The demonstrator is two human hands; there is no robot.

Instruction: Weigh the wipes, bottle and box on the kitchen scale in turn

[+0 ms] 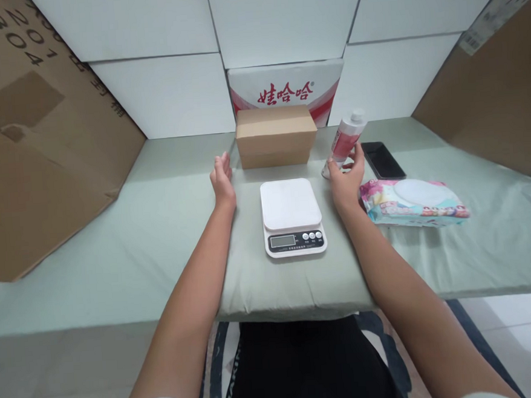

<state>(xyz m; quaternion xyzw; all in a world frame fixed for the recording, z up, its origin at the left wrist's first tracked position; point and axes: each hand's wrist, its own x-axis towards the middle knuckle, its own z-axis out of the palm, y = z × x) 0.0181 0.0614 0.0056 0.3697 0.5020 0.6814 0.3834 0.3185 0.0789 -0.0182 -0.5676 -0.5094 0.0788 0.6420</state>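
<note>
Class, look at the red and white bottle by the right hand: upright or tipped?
Tipped. The bottle leans, cap up and to the right, base on the table, with the right hand at its base.

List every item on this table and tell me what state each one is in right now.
Kitchen scale: platform bare, display blank.
Red-and-white bottle: capped, tilted, held by the right hand.
Left hand: open, holding nothing.
Small cardboard box: closed.
Phone: flat, screen dark.
Wet wipes pack: lying flat, lid shut.
</note>
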